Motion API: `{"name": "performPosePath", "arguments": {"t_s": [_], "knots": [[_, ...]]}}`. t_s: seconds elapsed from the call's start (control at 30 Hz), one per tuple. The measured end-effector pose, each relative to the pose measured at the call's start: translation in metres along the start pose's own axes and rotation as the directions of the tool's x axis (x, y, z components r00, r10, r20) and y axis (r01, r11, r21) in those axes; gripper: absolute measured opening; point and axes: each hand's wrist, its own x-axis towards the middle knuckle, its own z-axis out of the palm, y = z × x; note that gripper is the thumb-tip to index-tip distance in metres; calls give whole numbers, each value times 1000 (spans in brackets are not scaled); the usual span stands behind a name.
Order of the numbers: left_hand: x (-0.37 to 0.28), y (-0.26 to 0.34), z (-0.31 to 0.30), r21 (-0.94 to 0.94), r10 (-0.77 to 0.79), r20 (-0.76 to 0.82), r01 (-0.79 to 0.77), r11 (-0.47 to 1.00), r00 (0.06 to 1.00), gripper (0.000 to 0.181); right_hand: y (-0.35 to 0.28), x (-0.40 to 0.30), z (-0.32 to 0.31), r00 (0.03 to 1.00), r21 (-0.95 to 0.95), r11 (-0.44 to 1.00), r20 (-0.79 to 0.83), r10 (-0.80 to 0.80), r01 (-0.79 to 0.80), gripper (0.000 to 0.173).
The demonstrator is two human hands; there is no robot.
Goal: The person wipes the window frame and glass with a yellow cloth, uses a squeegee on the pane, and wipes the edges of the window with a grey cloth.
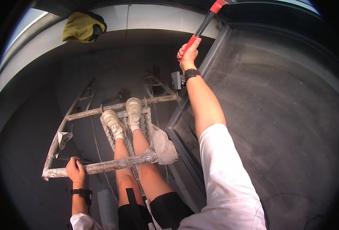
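My right hand (190,52) is raised and wrapped around the ribbed red grip of a tool (204,24). The tool has a dark shaft and a red collar at its upper end. Its head is cut off by the frame's top, so I cannot tell its kind. My left hand (75,169) holds the worn, paint-stained upper rail (120,164) of a metal scaffold frame, near its left corner. A dusty pale cloth (164,145) hangs over that rail's right end. My feet in light sneakers (134,110) stand on a metal mesh platform (145,118) below.
A yellow and black work glove or cloth (81,27) lies on the white ledge (146,17) at the upper left. Along my right runs a dark dusty panel (273,115) with a metal frame edge (215,49). Scaffold legs (96,138) drop into a dim space. Wrist devices (176,80) trail a cable.
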Motion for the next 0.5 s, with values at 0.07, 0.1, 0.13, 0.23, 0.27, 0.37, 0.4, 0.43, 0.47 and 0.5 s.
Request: {"name": "performPosePath", "arguments": {"t_s": [0.07, 0.1, 0.13, 0.23, 0.27, 0.37, 0.4, 0.43, 0.47, 0.5], "knots": [[0, 0, 0, -6, -7, 8, 7, 1000, 1000, 7, -9, -2, 4, 1000, -22, 1000, 0, 8, -8, 75], [0, 0, -1, -7, -8, 12, 8, 1000, 1000, 7, -13, -4, 4, 1000, -33, 999, -1, 11, -11, 75], [-1, -1, -1, -7, -9, 15, 10, 1000, 1000, 7, -12, -5, 4, 999, -40, 999, -39, 12, -14, 75], [1, 2, -1, -21, -17, 25, 17, 1000, 1000, 7, -16, -9, 0, 998, -70, 997, -62, -14, 9, 75], [2, 3, -1, -28, -19, 29, 20, 999, 999, 7, -15, -9, 0, 998, -65, 998, -62, -26, 22, 75], [0, -2, 0, -20, -30, 30, 30, 999, 999, 7, -6, -6, 0, 998, -68, 998, -56, 11, -15, 75], [-1, -3, 0, -10, -19, 19, 20, 1000, 1000, 7, -2, -8, 1, 997, -85, 996, -70, 11, -17, 75], [-1, -4, 1, -15, -19, 22, 19, 1000, 1000, 7, 0, -9, 2, 996, -101, 995, -84, 10, -18, 75], [-2, -4, 1, -19, -18, 25, 19, 1000, 1000, 7, 0, -8, 1, 995, -115, 993, -99, -2, -9, 75], [-2, -4, 2, -23, -19, 29, 20, 1000, 999, 6, -2, -7, -1, 994, -129, 992, -112, -13, -1, 75]]}}
